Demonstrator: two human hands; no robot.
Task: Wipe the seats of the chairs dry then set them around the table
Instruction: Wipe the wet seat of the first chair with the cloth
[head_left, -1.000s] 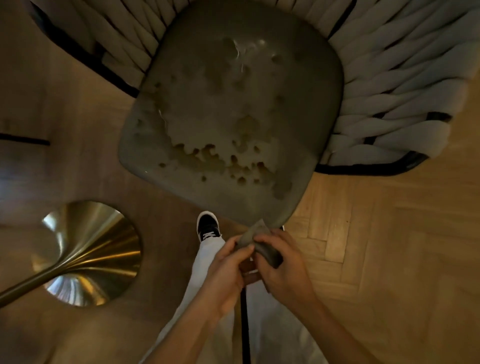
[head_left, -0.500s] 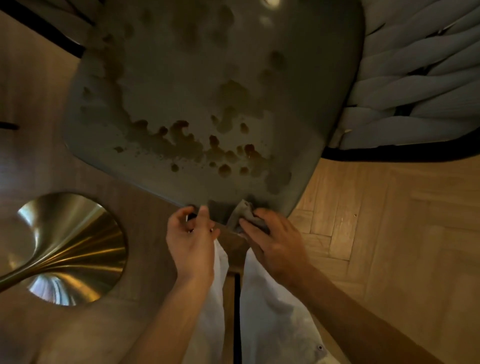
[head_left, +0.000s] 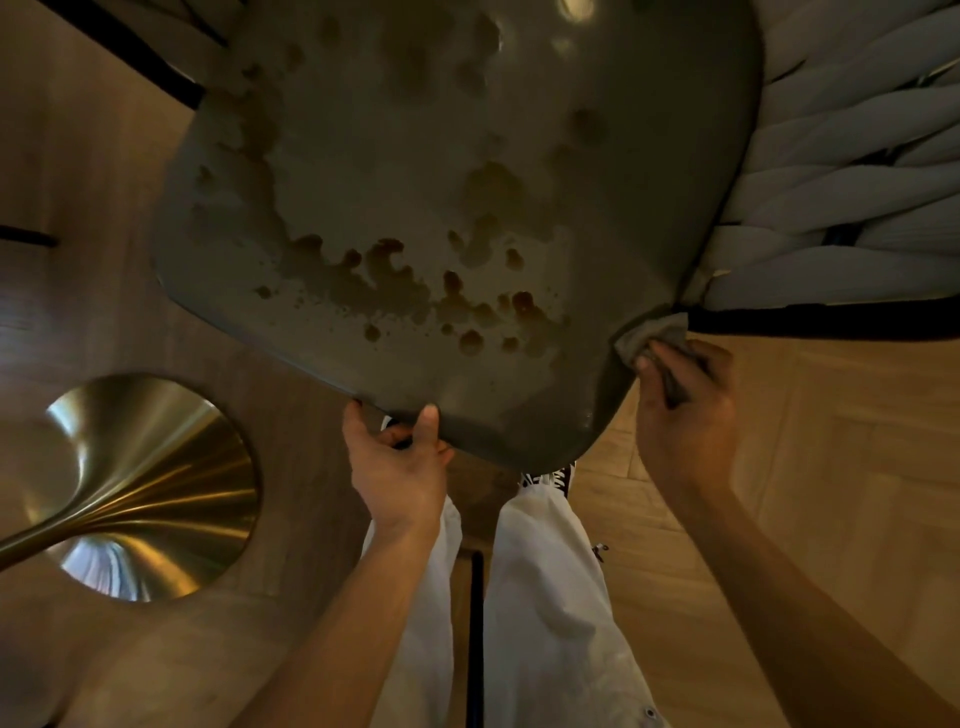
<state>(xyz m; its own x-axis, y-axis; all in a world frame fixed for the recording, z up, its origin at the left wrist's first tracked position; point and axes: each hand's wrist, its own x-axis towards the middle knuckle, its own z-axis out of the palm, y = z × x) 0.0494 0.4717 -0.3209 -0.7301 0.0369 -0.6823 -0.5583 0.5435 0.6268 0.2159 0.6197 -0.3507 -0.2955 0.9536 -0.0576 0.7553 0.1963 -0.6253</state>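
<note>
A grey chair seat (head_left: 415, 171) fills the upper view, covered with dark wet blotches and puddles, thickest near its front. Woven pale straps of the chair back (head_left: 852, 171) curve around its right side. My left hand (head_left: 397, 467) grips the seat's front edge, thumb on top. My right hand (head_left: 685, 415) is closed around a small grey cloth (head_left: 652, 335) and presses it against the seat's front right corner, beside the black frame.
A round brass table base (head_left: 150, 488) with its stem running off to the left stands on the wooden floor at lower left. Herringbone parquet (head_left: 831, 467) lies to the right. My white trousers (head_left: 545, 597) and a shoe (head_left: 545, 475) show below the seat.
My hands have separated: the left took hold of the seat's front edge, and the right carried the cloth rightward to the seat's corner. The seat now looks closer and larger.
</note>
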